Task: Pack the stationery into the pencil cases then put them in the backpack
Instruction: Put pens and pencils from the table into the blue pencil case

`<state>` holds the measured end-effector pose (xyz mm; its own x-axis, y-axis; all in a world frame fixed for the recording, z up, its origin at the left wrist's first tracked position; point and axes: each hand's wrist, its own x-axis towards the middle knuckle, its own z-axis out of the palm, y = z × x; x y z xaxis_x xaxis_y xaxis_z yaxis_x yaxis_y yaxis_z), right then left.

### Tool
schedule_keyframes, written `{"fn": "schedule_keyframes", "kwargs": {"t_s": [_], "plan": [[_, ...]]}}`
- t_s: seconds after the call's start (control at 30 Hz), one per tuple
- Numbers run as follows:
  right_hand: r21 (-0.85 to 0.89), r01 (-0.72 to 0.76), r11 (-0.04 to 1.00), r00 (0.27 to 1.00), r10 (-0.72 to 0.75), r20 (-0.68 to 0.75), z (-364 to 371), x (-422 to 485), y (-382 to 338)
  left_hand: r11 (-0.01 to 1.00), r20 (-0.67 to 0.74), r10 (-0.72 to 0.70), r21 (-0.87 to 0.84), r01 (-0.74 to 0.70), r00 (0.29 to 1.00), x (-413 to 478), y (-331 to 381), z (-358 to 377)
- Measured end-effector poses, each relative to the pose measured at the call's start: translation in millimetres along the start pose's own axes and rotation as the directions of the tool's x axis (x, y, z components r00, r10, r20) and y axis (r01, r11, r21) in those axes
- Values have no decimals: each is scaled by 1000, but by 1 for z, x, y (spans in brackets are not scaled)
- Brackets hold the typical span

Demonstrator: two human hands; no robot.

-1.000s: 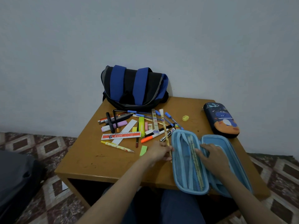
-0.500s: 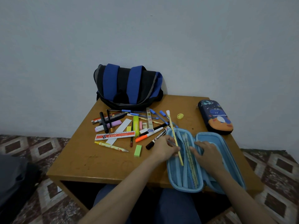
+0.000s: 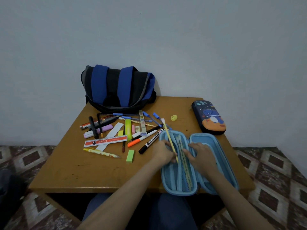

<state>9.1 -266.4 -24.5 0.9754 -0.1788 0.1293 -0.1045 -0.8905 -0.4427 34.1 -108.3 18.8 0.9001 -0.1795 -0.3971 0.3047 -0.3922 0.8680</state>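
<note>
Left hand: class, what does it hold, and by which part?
The left hand pinches a yellow pencil near its lower end.

left grip [image 3: 163,152]: sits over the left half of the open pencil case [image 3: 179,193], pinching the pencil [image 3: 167,132] partway along
pencil: slants away from this grip toward the wall, far end out past the case's far rim
right grip [image 3: 201,157]: just right of the left one, resting inside the same case near its middle fold
open pencil case: under both grips, near right of the tabletop [image 3: 93,170], near end hanging over the edge
marker [image 3: 150,141]: just left of the left grip
eraser block [image 3: 130,156]: further left
ruler [image 3: 105,141]: well left, in the pen pile
sharpener [image 3: 174,117]: beyond the pencil's far end
closed pencil case [image 3: 209,117]: beyond and right, well apart
backpack [image 3: 118,87]: way behind-left, at the wall
</note>
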Motion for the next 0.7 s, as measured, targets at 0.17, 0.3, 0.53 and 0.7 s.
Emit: {"fn": "schedule_keyframes", "kwargs": {"t_s": [0.17,0.3,0.53,0.7], "plan": [[-11,0,1000,1000,0,-1,0,0,1,988,133,-129,96,117,983,-7,-3,6],[-6,9,1000,1000,-9,-2,1,0,0,955,282,-273,191,225,920,-15,-1,2],[-15,1,1000,1000,-1,-1,-2,-1,-2,965,148,-139,242,100,979,-9,-1,3],[-11,1,1000,1000,-1,1,-2,-1,-2,982,75,-7,187,-7,997,-3,-1,10]]}}
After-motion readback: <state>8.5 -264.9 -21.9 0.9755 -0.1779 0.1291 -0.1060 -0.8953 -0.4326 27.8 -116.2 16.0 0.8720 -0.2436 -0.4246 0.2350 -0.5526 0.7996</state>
